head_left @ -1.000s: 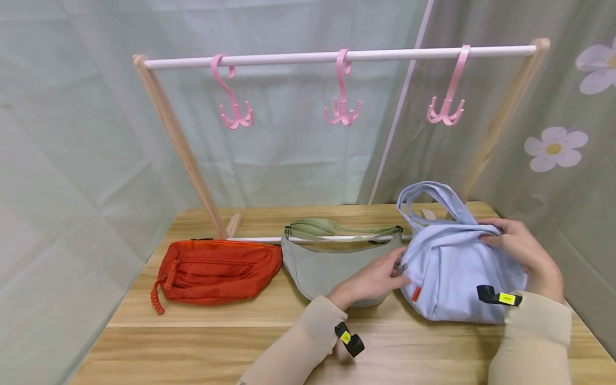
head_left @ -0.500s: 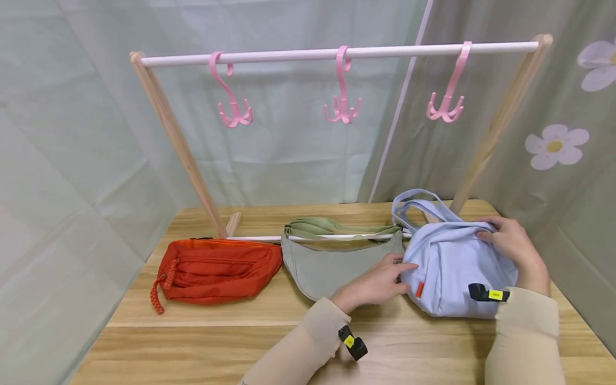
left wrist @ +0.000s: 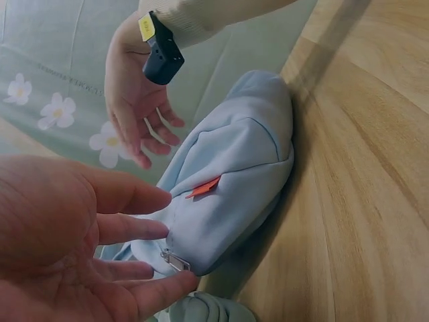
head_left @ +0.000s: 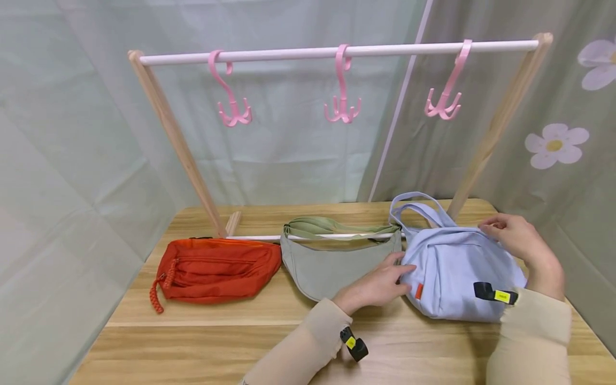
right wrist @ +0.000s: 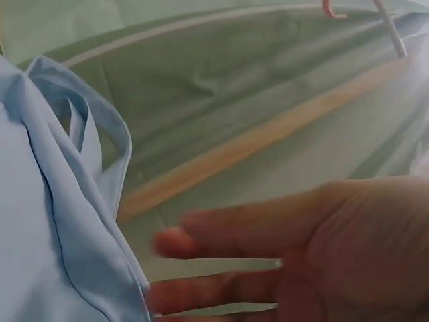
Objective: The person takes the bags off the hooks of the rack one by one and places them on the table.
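Note:
A light blue bag rests on the right part of the wooden table, its strap looped up behind it. My left hand lies along the bag's left end with fingers stretched out. The left wrist view shows those fingertips right by a metal zipper pull, below a small red tag. My right hand hovers at the bag's upper right corner, fingers loosely bent. In the right wrist view its fingertips are close beside the bag's edge, with no fabric between thumb and fingers.
To the left lie a grey-green bag and a red bag. Over them stands a rack with a white bar, carrying three pink hooks. Its wooden leg rises behind the blue bag.
The blue bag has sunk and settled slightly leftward, its strap lower. My right hand has let go of its top edge and moved off to the right. The left fingers have straightened.

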Demonstrator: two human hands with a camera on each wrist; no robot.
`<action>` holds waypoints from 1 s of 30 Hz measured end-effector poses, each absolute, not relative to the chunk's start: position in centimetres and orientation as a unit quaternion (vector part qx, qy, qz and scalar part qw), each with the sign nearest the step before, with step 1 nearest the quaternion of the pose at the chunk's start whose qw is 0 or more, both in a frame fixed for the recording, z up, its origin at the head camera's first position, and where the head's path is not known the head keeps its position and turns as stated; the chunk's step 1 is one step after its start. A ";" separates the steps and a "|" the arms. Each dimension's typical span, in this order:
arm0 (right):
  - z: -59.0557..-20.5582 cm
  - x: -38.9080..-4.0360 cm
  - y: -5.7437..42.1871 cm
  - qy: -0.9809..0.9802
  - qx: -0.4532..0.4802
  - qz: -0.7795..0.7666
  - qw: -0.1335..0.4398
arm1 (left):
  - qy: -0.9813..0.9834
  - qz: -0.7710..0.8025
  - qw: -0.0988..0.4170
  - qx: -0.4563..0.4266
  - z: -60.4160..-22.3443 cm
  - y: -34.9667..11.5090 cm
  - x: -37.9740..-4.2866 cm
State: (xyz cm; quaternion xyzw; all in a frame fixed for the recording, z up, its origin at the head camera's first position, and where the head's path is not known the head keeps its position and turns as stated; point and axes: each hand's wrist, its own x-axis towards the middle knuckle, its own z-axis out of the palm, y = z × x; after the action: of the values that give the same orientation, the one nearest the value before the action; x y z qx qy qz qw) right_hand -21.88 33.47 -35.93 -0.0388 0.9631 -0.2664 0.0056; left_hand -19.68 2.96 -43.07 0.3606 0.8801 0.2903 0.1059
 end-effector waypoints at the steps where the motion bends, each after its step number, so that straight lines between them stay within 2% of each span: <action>1: -35.8 -21.9 33.2 0.960 -0.054 -0.275 0.025 | 0.881 0.290 0.105 0.360 -43.1 3.0 -19.7; 5: -36.0 -22.0 32.3 0.939 -0.105 -0.308 0.113 | 0.884 0.281 0.098 0.360 -43.2 3.1 -19.7; 10: -36.4 -22.1 31.4 0.920 -0.106 -0.335 0.173 | 0.886 0.280 0.097 0.355 -43.5 3.3 -19.5; 19: -36.7 -22.2 31.2 0.899 -0.088 -0.360 0.234 | 0.887 0.280 0.102 0.353 -43.8 3.6 -19.5; 24: -36.0 -22.0 31.1 0.913 -0.111 -0.333 0.208 | 0.873 0.308 0.097 0.366 -43.0 2.9 -20.0; 30: -34.3 -20.7 29.6 0.936 -0.184 -0.283 0.097 | 0.841 0.387 0.088 0.366 -40.5 0.6 -21.2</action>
State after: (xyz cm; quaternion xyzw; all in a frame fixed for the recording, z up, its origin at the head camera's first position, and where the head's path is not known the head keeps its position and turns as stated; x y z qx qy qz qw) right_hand -20.74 29.61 -34.27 -0.1835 0.9364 -0.2831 0.0970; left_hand -21.24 0.58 -40.49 0.3664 0.8415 0.3873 0.0878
